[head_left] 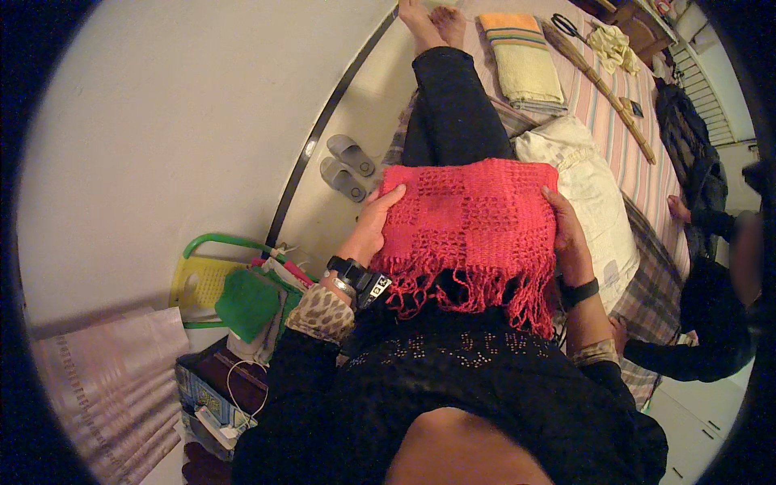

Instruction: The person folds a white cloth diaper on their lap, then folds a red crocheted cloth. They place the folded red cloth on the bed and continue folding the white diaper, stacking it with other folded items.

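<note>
A red openwork woven scarf [473, 214], folded into a wide rectangle, is held over my lap with its fringe hanging toward my body. My left hand [373, 226] grips its left edge, thumb on top and the other fingers beneath. On the opposite edge my right hand [568, 229] holds it the same way, thumb lying on the upper face. The fingers under the cloth are hidden. My legs in dark trousers [453, 105] stretch out beyond the scarf on the bed.
Right of me lie a white pillow [602, 210], a folded yellow towel [525, 69], a broom [594, 77] and black-handled scissors [566, 26]. Another person [703, 323] in dark clothes is at the right. Grey slippers [343, 178] and a green-and-yellow chair [202, 275] stand left, beside the wall.
</note>
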The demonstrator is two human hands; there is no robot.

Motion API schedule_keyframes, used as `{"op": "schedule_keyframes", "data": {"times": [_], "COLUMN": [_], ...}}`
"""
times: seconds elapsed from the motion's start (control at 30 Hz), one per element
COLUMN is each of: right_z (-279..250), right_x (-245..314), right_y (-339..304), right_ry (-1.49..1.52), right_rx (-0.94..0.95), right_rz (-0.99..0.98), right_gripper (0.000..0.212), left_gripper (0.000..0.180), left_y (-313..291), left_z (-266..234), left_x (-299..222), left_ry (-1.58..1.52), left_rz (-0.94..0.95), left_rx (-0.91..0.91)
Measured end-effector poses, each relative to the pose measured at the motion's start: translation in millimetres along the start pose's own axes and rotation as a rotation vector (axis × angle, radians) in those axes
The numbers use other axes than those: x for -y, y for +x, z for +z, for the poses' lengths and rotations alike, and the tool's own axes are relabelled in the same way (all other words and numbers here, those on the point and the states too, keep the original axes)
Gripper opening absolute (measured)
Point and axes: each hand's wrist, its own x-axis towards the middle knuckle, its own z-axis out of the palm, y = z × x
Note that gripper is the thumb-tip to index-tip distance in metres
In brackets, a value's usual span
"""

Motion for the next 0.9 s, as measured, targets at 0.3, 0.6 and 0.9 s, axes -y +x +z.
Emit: {"op": "schedule_keyframes", "data": {"times": [0.3,0.6,0.9], "right_z": [21.7,-12.3,-20.8], "right_x": [-3.0,-18.8,-26.3], "right_y": [5.9,20.3,37.2], "right_ry": [0.068,-0.632,-0.953], "right_rx": [0.013,-0.394,-0.481], "right_rz": [0.100,-0.471,-0.456], "right_gripper": [0.049,0.045,0.049], "left_gripper": [0.034,0.024,0.028], "left_y": [-2.5,16.6,18.6], "left_z": [4.9,-29.6,-32.2], "left_x": [-17.6,16.6,17.8], "left_ry": [-0.159,0.324,0.354], "left_rz": [-0.195,0.354,0.281], "left_rx": [0.072,-0.231,-0.267]}}
